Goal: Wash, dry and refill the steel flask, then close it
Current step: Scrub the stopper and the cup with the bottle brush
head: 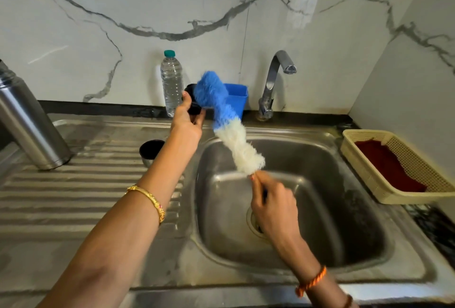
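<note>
Gripping a black flask stopper at the far edge of the sink, the left hand had fingers curled round it. Right hand clenched the handle of a blue-and-white bottle brush, bristle head against the stopper. Steel flask stood uncapped, far left on the ribbed drainboard. A small black-lined cup sat between flask and basin.
</note>
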### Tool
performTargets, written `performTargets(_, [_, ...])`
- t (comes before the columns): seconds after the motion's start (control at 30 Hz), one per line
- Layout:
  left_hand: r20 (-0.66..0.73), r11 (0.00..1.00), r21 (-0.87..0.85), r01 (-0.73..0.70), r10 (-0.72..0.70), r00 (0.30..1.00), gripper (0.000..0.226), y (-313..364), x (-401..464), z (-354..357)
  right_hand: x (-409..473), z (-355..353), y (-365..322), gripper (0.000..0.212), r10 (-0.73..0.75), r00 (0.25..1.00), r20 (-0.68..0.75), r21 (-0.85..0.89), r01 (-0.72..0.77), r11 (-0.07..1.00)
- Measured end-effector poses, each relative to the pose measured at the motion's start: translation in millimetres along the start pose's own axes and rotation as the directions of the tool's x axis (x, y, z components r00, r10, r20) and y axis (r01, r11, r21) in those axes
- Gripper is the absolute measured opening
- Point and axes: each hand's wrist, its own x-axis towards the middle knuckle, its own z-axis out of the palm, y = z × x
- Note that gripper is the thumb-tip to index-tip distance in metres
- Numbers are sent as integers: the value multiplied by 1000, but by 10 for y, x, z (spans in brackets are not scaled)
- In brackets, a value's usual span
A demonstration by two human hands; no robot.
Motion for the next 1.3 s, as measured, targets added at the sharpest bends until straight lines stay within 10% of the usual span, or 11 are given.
performTargets(0.43, [142, 989, 148, -30, 9, 990, 17, 205, -58, -81, 92, -240, -8, 28, 32, 996, 78, 326, -56, 944])
performTargets(0.8, [130, 980, 178, -93, 70, 989, 14, 153, 30, -55, 120, -239, -41, 22, 6, 1000, 19, 210, -10, 978])
performTargets(1.03, [433, 704, 574, -419, 173, 884, 32, 106, -117, -22, 419, -392, -132, 23, 45, 997, -65, 3, -44, 999])
performTargets(1.3, [309, 979, 126, -161, 115, 944, 5, 317, -29, 107, 102, -132, 62, 21, 90, 996, 29, 191, -94, 977])
